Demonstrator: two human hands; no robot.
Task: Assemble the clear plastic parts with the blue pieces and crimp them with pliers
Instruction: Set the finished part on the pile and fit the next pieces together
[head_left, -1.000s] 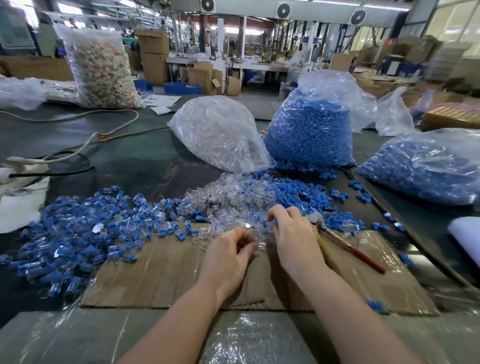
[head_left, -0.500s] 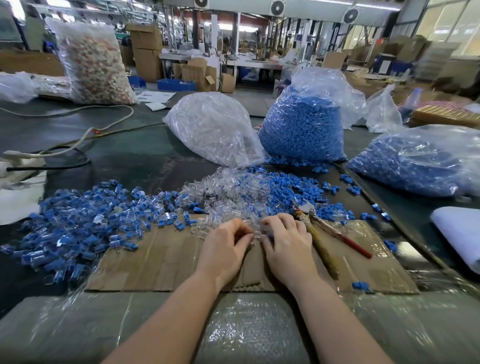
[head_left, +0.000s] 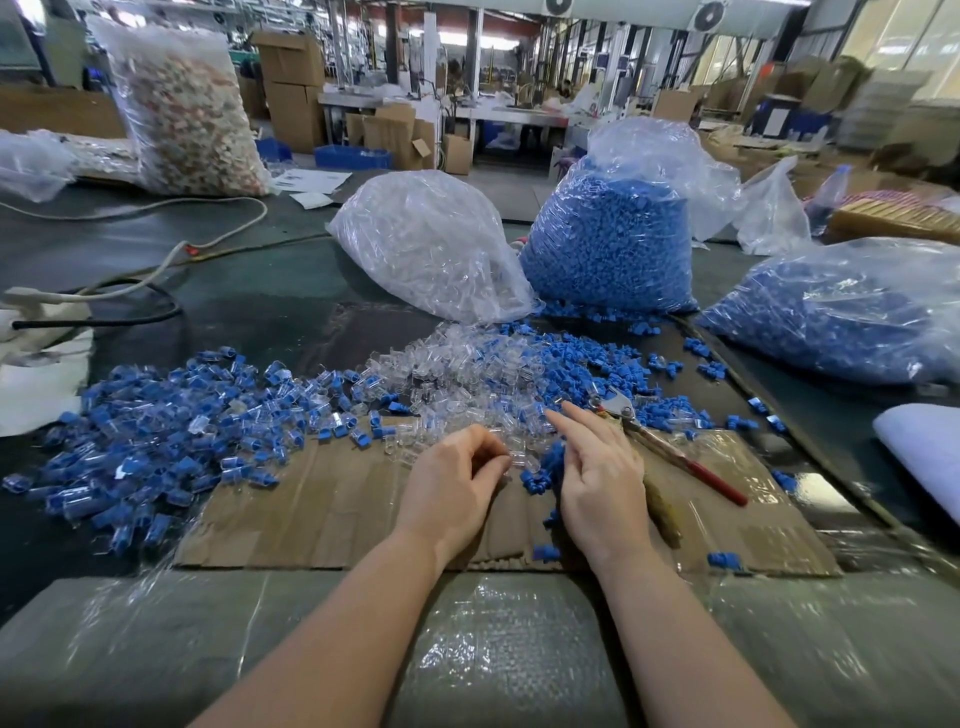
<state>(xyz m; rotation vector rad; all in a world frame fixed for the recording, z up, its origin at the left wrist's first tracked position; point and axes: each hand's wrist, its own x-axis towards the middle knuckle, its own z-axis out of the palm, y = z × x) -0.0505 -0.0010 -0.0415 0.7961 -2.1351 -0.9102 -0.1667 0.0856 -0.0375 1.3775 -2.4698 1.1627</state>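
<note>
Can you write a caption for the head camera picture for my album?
Left hand pinches a clear part, right hand reaches over blue pieces, pliers lie beside.

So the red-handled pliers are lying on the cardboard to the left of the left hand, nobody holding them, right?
Not quite. The pliers lie unheld on the cardboard, but to the right of the right hand, not left of the left hand. The head view shows it.

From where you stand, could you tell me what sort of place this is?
Most likely a factory assembly hall: big bags of blue pieces and clear parts on a long workbench, with stacked cardboard boxes behind.
</note>
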